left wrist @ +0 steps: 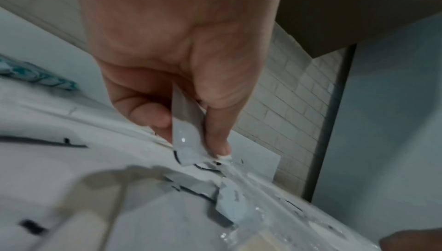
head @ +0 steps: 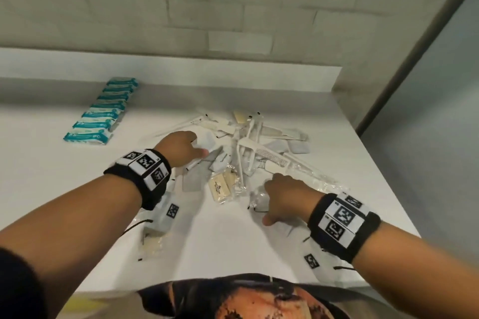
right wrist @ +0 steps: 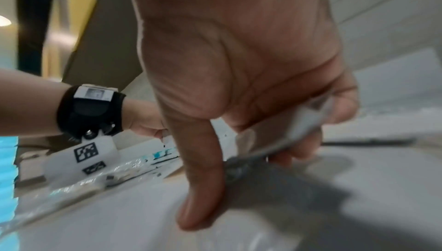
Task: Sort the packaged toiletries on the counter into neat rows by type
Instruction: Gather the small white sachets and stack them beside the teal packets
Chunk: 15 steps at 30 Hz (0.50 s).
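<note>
Left hand (left wrist: 181,62) pinches a grey sachet (left wrist: 186,141), right hand (right wrist: 244,77) grips a clear packet (right wrist: 294,128) over the desk (head: 233,241) pile.

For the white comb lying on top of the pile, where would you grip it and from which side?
Grip the white comb by its smooth spine near the wider near-right end, coming from above with thumb and finger across its narrow width. It lies flat and diagonal on top of the pile, so the spine looks exposed; the toothed edge gives a poorer hold. The right hand is closer.
</note>
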Available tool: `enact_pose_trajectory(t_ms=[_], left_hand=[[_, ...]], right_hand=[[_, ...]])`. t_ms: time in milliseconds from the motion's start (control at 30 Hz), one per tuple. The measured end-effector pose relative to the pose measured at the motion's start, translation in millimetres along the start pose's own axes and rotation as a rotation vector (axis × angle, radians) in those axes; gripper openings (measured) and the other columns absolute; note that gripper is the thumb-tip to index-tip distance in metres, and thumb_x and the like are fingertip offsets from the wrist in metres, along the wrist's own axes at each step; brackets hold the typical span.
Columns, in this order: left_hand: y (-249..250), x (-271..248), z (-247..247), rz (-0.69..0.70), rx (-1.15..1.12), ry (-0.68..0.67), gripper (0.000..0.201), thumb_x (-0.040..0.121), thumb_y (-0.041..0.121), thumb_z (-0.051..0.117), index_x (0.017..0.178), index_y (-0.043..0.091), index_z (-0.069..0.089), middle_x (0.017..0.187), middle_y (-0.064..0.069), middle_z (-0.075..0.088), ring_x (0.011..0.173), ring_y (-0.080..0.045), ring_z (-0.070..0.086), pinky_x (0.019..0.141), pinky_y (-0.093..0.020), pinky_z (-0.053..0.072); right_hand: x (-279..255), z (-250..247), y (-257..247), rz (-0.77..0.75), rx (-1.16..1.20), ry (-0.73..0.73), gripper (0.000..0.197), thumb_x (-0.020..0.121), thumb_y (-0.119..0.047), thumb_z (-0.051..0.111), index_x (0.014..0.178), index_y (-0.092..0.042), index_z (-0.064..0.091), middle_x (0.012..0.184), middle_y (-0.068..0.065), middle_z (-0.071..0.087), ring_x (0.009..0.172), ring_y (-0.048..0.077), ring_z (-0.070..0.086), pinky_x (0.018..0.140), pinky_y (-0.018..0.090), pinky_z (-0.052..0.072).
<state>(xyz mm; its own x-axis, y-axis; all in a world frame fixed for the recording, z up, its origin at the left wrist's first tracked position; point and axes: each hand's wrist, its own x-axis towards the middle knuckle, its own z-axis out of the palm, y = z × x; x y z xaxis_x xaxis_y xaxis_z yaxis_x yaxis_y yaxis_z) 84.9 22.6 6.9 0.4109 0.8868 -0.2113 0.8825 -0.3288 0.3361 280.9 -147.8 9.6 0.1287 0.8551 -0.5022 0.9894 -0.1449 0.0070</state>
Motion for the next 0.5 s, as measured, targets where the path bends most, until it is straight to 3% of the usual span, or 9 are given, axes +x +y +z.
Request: enact_pose_trajectory(t_ms=[133,233,267,333,367,433,500], left_hand=[[30,3,10,0.017,-0.011,-0.035,0.063,0.092,0.048,0.054,0.139,0.009,0.042,0.146,-0.011,0.044,0.13,-0.028,0.044,0.102,-0.033,0.036],[47,-2,18,0.064,0.072,-0.061,0.052,0.092,0.044,0.053,0.133,0.011,0.049,0.137,-0.01,0.052,0.123,-0.027,0.049,0.097,-0.033,0.039],[51,-5,21,0.087,0.077,-0.067,0.045,0.091,0.041,0.054,0.125,0.012,0.054,0.128,-0.008,0.057,0.116,-0.026,0.053,0.092,-0.032,0.041],[54,-9,23,0.121,0.058,-0.103,0.032,0.09,0.038,0.054,0.111,0.015,0.059,0.113,-0.002,0.062,0.107,-0.026,0.056,0.085,-0.031,0.043],[55,-11,22,0.127,0.054,-0.135,0.031,0.09,0.039,0.055,0.11,0.017,0.058,0.112,-0.001,0.061,0.108,-0.027,0.056,0.085,-0.032,0.043],[57,-9,13,0.113,0.069,-0.18,0.044,0.091,0.043,0.055,0.127,0.019,0.052,0.132,-0.001,0.055,0.121,-0.026,0.05,0.095,-0.032,0.04],[55,-2,4,0.078,-0.016,-0.168,0.043,0.09,0.04,0.058,0.127,0.019,0.049,0.132,-0.005,0.058,0.115,-0.023,0.054,0.09,-0.03,0.042]], right_hand=[[4,-2,6,-0.079,0.159,0.115,0.039,0.083,-0.026,0.066,0.116,-0.017,0.047,0.114,0.006,0.061,0.092,0.024,0.056,0.072,0.031,0.043],[13,-15,32,0.047,0.355,0.247,0.049,0.084,-0.022,0.062,0.129,-0.018,0.042,0.117,0.007,0.061,0.097,0.026,0.059,0.072,0.027,0.042],[15,-19,41,0.1,0.381,0.244,0.05,0.084,-0.02,0.061,0.131,-0.017,0.043,0.116,0.008,0.062,0.093,0.026,0.06,0.071,0.027,0.042],[19,-23,57,0.121,0.377,0.104,0.048,0.078,-0.016,0.06,0.124,-0.014,0.048,0.104,0.007,0.065,0.078,0.022,0.06,0.065,0.027,0.048],[20,-23,62,0.1,0.393,0.02,0.048,0.074,-0.014,0.062,0.12,-0.014,0.05,0.097,0.005,0.065,0.073,0.021,0.061,0.061,0.028,0.05],[23,-29,71,0.057,0.488,-0.06,0.046,0.071,-0.012,0.068,0.114,-0.017,0.051,0.086,0.0,0.062,0.068,0.017,0.06,0.053,0.023,0.047],[33,-41,81,0.013,0.577,-0.034,0.047,0.075,-0.012,0.071,0.118,-0.018,0.052,0.08,-0.007,0.057,0.06,0.009,0.054,0.046,0.019,0.041]])
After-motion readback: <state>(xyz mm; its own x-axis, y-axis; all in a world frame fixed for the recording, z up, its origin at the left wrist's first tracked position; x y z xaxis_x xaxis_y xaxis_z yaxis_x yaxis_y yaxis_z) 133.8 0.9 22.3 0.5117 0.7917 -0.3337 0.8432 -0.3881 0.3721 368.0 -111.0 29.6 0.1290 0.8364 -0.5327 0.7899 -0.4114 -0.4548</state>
